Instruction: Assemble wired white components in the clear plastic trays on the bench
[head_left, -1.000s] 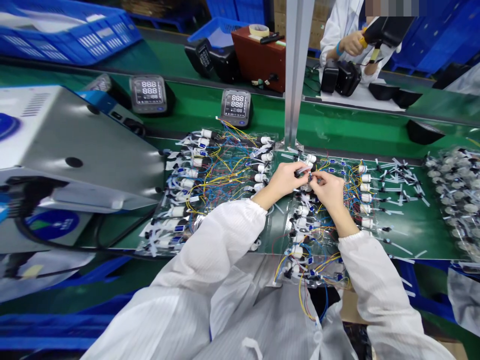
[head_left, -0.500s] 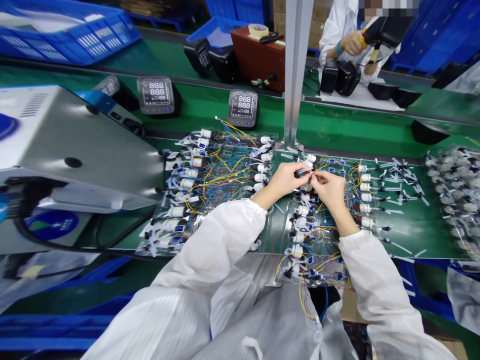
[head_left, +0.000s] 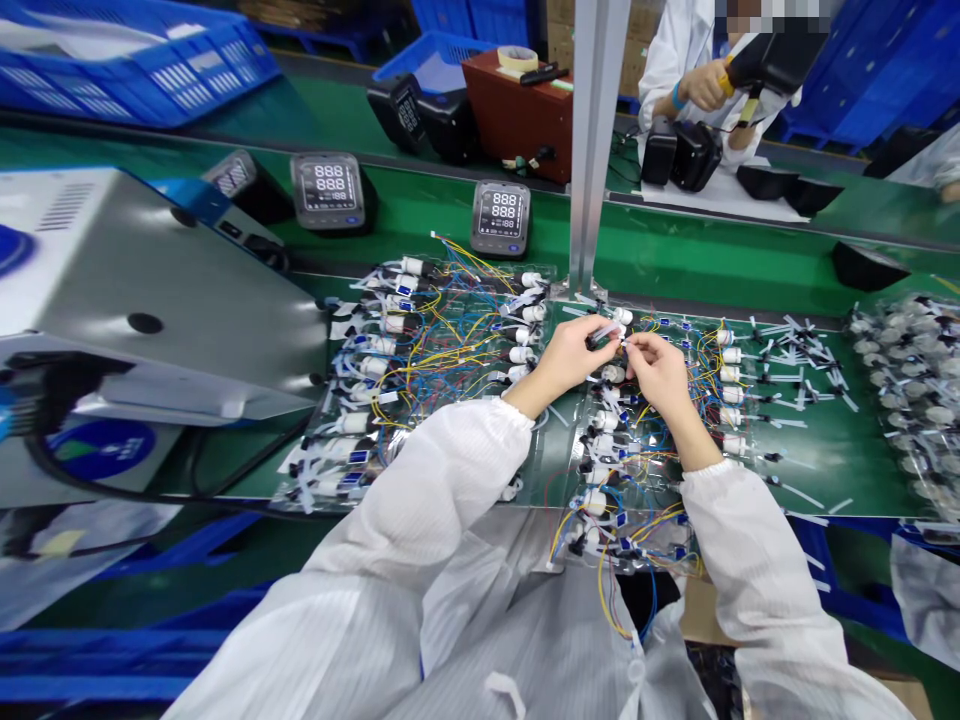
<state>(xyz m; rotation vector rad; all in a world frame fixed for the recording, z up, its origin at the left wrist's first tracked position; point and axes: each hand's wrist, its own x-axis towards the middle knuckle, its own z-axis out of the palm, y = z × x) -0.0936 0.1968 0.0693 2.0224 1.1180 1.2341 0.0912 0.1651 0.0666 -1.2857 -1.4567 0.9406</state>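
My left hand [head_left: 571,355] pinches a small black part with a clear tube [head_left: 604,334] above the right clear tray [head_left: 559,470]. My right hand [head_left: 658,368] is closed in a pinch on the tube's other end, fingertips almost meeting the left hand's. Beneath both hands lie rows of small white pump units [head_left: 604,421] with blue, yellow and red wires. The left clear tray [head_left: 420,360] holds several more wired units. Both arms wear white sleeves.
A grey machine [head_left: 142,290] stands at the left. Three digital monitors [head_left: 500,216] sit on the green conveyor belt [head_left: 660,255]. A metal post [head_left: 595,140] rises behind the trays. Loose black-and-white tube pieces [head_left: 802,350] lie right. A person in white works at a far table [head_left: 720,195].
The monitors on the belt have slid to the right. My hands have lifted slightly and drawn a little apart, still pinching the same small part and tube.
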